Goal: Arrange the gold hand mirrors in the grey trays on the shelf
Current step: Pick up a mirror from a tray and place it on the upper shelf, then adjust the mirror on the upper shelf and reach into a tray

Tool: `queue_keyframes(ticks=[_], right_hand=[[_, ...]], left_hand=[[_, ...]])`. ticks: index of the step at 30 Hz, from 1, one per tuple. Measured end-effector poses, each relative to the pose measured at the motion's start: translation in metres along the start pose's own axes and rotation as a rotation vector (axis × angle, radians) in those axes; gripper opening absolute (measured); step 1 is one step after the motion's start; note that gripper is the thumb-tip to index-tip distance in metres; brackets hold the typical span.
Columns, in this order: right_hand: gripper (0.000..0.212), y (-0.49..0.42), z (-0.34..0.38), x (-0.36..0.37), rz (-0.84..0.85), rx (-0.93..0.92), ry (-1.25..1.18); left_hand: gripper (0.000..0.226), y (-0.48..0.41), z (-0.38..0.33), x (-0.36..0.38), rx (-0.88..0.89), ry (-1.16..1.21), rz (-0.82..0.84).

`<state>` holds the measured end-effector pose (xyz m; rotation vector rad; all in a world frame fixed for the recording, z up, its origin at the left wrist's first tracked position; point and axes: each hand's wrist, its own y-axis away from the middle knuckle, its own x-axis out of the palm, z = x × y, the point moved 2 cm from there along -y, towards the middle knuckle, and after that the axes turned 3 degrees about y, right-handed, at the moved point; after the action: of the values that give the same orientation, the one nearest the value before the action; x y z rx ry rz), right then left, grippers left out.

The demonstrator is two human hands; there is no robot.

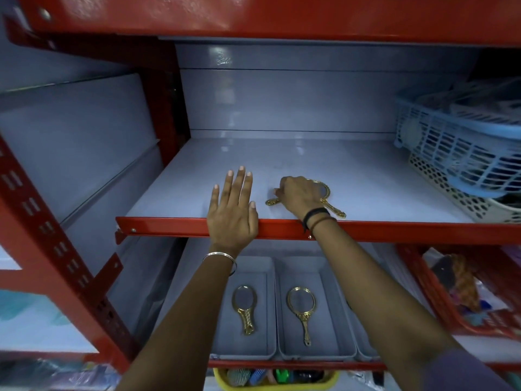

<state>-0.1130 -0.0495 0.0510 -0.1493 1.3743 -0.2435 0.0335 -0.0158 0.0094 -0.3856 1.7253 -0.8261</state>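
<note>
On the upper grey shelf (282, 159), my right hand (296, 197) is closed over gold hand mirrors. One mirror's rim and handle (331, 206) stick out to the right of the hand, and another gold handle end (272, 202) pokes out to its left. My left hand (234, 210) lies flat and open on the shelf's red front edge, holding nothing. On the shelf below stand grey trays side by side. The left tray (270, 306) holds one gold mirror (244, 309) and the middle tray (327, 306) holds another (301, 311). My right forearm hides most of a third tray (363, 351).
A blue plastic basket (451, 148) on a cream basket (462, 198) fills the upper shelf's right end. A red basket (439, 300) with assorted items sits right of the trays. A yellow bin (276, 382) lies below. Red uprights (64, 263) frame the left side.
</note>
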Motion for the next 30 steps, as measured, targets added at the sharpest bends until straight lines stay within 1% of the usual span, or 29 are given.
queue_keyframes(ticks=[3, 5, 7, 8, 9, 10, 11, 12, 14, 17, 20, 22, 25, 28, 30], right_hand=[[0.034, 0.002, -0.001, 0.005, 0.009, -0.011, 0.034], [0.030, 0.006, -0.004, 0.003, 0.018, 0.025, 0.051], [0.030, 0.011, -0.007, -0.001, 0.032, 0.079, 0.056], [0.027, 0.012, -0.009, -0.002, 0.031, 0.112, 0.028], [0.014, 0.012, -0.012, -0.003, 0.030, 0.142, 0.001], [0.016, 0.014, -0.014, -0.006, 0.016, 0.198, -0.031], [0.032, 0.017, -0.015, -0.010, 0.009, 0.276, -0.054], [0.042, 0.018, -0.018, -0.011, 0.006, 0.343, -0.083], [0.046, 0.019, -0.024, -0.012, 0.016, 0.431, -0.143], [0.048, 0.021, -0.033, -0.015, 0.044, 0.523, -0.265], [0.037, 0.021, -0.045, -0.022, 0.100, 0.550, -0.402], [0.031, 0.021, -0.051, -0.027, 0.118, 0.560, -0.550], [0.037, 0.019, -0.064, -0.029, 0.132, 0.582, -0.804], [0.024, 0.029, -0.067, -0.036, 0.186, 0.586, -0.997], [0.023, 0.036, -0.070, -0.040, 0.204, 0.561, -1.096]], left_hand=[[0.060, 0.000, 0.001, 0.001, 0.003, -0.004, -0.013], [0.060, 0.000, 0.002, 0.002, 0.005, -0.003, -0.022], [0.060, 0.001, 0.001, 0.002, 0.005, 0.005, -0.028], [0.060, 0.001, 0.001, 0.001, 0.005, 0.007, -0.030], [0.060, 0.001, 0.001, 0.001, 0.004, 0.004, -0.030], [0.060, 0.001, 0.001, 0.001, 0.003, 0.002, -0.030], [0.060, 0.001, 0.001, 0.001, 0.002, 0.004, -0.031], [0.060, 0.001, 0.001, 0.001, 0.002, 0.006, -0.030], [0.060, 0.001, 0.001, 0.001, 0.000, 0.006, -0.026], [0.060, 0.001, 0.001, 0.001, -0.006, 0.010, -0.014], [0.060, 0.001, 0.000, 0.000, -0.012, 0.013, -0.003], [0.060, 0.002, 0.000, -0.001, -0.014, 0.020, 0.001], [0.061, 0.003, -0.001, -0.002, -0.027, 0.029, 0.014], [0.062, 0.003, -0.004, -0.004, -0.048, 0.039, 0.024], [0.062, 0.003, -0.005, -0.005, -0.062, 0.046, 0.024]])
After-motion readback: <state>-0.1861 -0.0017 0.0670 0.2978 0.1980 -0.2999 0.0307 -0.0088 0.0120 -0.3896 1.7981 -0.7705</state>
